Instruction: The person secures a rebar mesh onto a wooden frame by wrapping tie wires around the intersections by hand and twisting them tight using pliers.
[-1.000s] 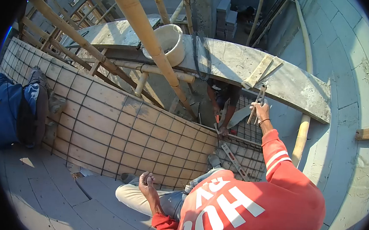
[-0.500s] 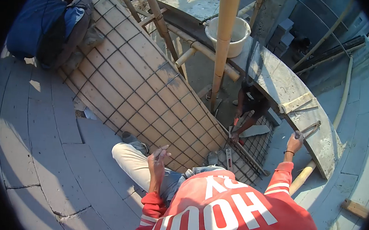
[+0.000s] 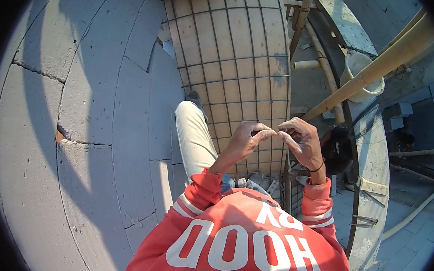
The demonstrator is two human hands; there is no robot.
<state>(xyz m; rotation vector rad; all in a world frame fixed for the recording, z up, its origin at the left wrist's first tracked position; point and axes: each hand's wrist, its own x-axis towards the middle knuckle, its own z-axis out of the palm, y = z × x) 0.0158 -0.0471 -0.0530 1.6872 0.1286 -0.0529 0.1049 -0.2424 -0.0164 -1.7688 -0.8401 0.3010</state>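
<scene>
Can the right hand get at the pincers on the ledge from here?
Probably yes: the pincers lie uncovered on the ledge, by its near edge, and nothing seems to block the right hand.

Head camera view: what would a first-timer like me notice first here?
Probably the bright red sweatshirt with big white letters, filling the bottom centre. Just above it, the left hand and right hand hover with pinched fingertips close together, in front of a dark steel mesh over a pale panel. At upper right, a thick bamboo pole crosses a white bucket.
</scene>
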